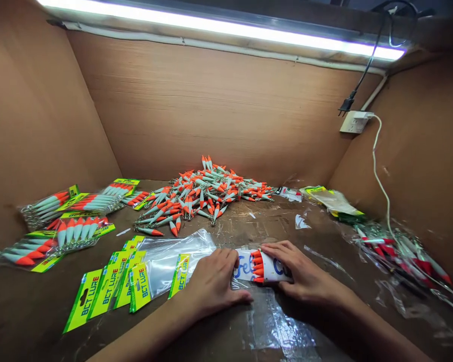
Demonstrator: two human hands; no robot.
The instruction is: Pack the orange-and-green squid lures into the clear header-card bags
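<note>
My right hand (300, 269) is closed around a white sleeve (281, 270) with blue handwriting. A row of orange-tipped fishing lures (257, 267) pokes out of its left end. My left hand (217, 276) grips the mouth end of a clear plastic bag (178, 277) with a yellow-green BCT LURE header, its thumb and fingers on either side. Between the hands lies a white strip (243, 266) with blue letters, partly under the left fingers. Left of that hand, several more empty header bags (85, 296) are fanned out on the brown tabletop.
A big heap of loose orange-and-white lures (200, 193) lies at the back. Filled lure packs (77, 231) are stacked on the left. At right are a yellow-green packet (332, 201) and red-and-white lures (403, 251) in plastic. A white cable (377, 166) hangs from a socket (353, 122).
</note>
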